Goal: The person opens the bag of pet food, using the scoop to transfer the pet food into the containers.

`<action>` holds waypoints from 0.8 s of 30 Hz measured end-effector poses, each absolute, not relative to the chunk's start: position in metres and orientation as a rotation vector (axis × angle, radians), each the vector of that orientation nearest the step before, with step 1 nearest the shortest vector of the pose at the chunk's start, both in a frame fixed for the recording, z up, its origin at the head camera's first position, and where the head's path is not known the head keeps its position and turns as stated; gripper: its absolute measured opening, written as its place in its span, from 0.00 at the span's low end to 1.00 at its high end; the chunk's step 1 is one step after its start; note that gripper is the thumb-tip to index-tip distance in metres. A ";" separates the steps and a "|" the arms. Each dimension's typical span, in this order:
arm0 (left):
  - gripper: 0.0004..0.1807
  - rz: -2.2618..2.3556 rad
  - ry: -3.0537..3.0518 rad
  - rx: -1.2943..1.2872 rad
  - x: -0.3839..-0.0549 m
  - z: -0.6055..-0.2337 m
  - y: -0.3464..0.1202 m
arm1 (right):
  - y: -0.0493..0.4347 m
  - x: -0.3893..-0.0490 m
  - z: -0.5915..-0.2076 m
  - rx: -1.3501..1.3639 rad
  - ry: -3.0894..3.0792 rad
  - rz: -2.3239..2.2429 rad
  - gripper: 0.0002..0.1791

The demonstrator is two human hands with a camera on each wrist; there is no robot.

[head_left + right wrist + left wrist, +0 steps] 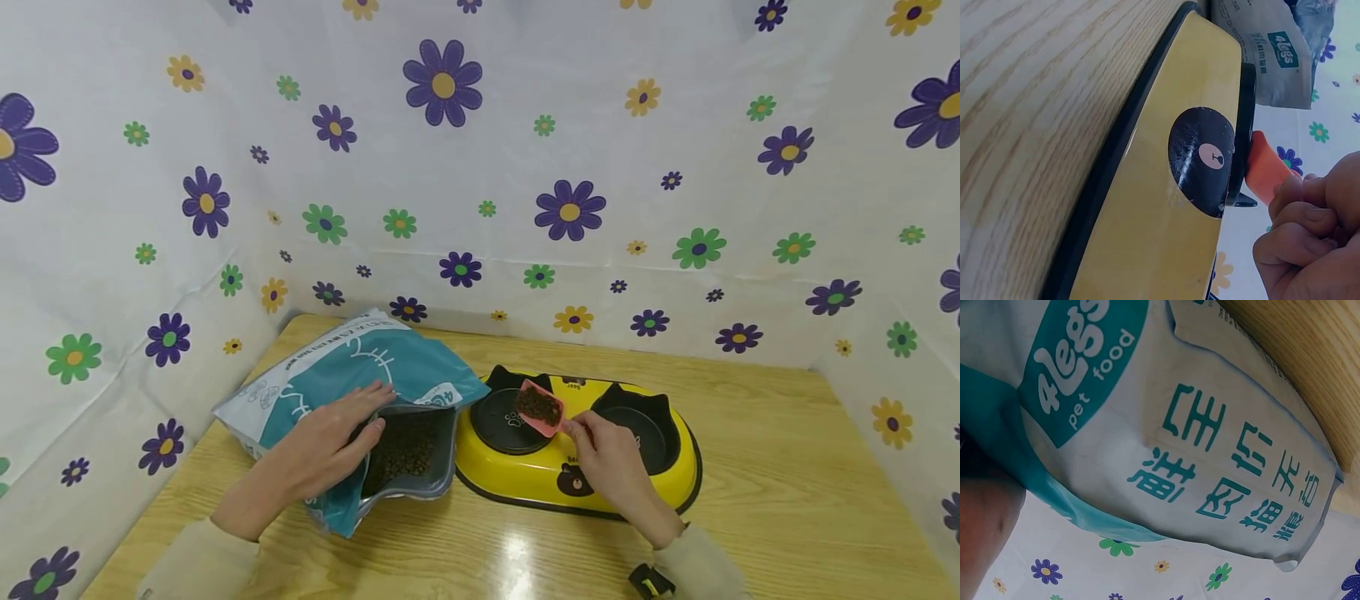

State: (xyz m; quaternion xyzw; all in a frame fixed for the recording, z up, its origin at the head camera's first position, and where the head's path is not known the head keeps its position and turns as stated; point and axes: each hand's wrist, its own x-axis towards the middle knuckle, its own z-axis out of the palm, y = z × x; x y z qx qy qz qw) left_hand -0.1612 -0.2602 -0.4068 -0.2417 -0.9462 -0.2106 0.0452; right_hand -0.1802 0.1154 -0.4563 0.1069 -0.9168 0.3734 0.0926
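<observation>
My right hand pinches the handle of a small pink scoop heaped with brown kibble. The scoop is over the left black bowl of a yellow double pet feeder; in the right wrist view its pink back shows beside the bowl's rim. A teal and white pet food bag lies on its side, its mouth facing the front right with kibble inside. My left hand rests on the bag beside the mouth, fingers extended, thumb at the opening.
The right black bowl sits in the same feeder, its floor partly visible. Beneath everything is a wooden table. A flower-patterned white cloth stands behind and at both sides. Below the right wrist is a black strap.
</observation>
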 end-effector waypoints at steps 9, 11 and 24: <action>0.25 -0.646 -2.892 -0.736 -0.160 -0.406 -0.260 | 0.115 -0.181 -0.456 0.308 -2.721 1.066 0.08; 0.25 -0.645 -2.892 -0.734 -0.159 -0.406 -0.260 | 0.115 -0.181 -0.456 0.308 -2.725 1.062 0.08; 0.26 -0.638 -2.875 -0.754 -0.161 -0.407 -0.260 | 0.115 -0.181 -0.459 0.418 -2.683 0.942 0.07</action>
